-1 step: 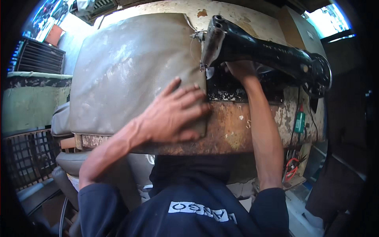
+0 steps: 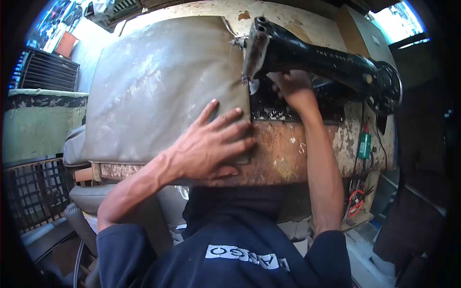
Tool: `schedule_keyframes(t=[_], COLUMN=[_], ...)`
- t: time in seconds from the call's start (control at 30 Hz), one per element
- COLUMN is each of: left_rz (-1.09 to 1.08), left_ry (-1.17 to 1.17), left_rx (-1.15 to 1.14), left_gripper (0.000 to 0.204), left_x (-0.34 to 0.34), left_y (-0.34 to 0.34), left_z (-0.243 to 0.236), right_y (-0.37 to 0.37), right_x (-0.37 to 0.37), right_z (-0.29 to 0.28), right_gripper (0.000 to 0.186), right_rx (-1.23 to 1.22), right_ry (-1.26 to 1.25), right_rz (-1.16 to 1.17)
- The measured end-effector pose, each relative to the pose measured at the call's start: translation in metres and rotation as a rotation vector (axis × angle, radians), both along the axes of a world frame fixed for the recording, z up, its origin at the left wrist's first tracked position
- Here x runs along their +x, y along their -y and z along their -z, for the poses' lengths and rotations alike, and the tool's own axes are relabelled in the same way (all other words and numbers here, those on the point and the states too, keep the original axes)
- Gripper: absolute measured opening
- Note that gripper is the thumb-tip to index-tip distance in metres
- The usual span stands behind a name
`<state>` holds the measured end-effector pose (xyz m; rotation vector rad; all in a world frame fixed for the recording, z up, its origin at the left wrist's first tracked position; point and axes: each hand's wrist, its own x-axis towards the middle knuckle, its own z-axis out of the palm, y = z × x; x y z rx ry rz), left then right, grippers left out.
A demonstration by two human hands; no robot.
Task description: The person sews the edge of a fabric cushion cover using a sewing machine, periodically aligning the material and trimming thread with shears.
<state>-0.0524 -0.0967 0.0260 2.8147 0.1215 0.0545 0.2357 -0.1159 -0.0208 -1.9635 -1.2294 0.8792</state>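
A large grey-brown leather-like panel (image 2: pixel 144 96) lies on the worn table at the left, its right edge by the needle end of a black sewing machine (image 2: pixel 317 55). My left hand (image 2: pixel 211 141) is open, fingers spread over the panel's lower right corner. Its fingertips reach the right edge, and the thumb is nearest the table's front edge. My right hand (image 2: pixel 295 89) is under the machine's arm, above the black machine bed (image 2: pixel 273 110). Its fingers look curled and are partly hidden by the arm; a small greyish patch shows beside them, and I cannot make out what they hold.
The scuffed wooden tabletop (image 2: pixel 278 153) ends close to my body. A green bottle with a red tip (image 2: pixel 365 144) hangs at the right, above orange-handled tools (image 2: pixel 355 201). The machine's handwheel (image 2: pixel 391 89) is at far right. Grey padded pieces (image 2: pixel 91 197) are stacked at lower left.
My left hand has shifted slightly toward me and its fingers are spread wider. My right hand has turned a little under the machine's arm, so more of its fingers show.
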Motion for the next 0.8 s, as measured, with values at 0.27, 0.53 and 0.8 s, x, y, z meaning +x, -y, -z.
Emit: schedule_keyframes(t=[0.27,0.53,0.8], left_rz=[-0.049,-0.03,0.126], left_ry=[0.146,0.136,0.099], left_rx=[-0.156,-0.248,-0.041], left_gripper=[0.039,0.042,0.045], left_x=[0.017,0.014,0.0], left_y=[-0.003,-0.004,-0.006], left_z=[-0.012,-0.018,0.009], right_y=[0.163,0.141,0.162], right_x=[-0.111,-0.16,-0.159], right_z=[-0.036,-0.01,-0.017], right_gripper=[0.042,0.037,0.018], right_rx=[0.32,0.48,0.337], right_ry=[-0.074,0.401,0.529], right_rz=[0.169,0.291,0.146])
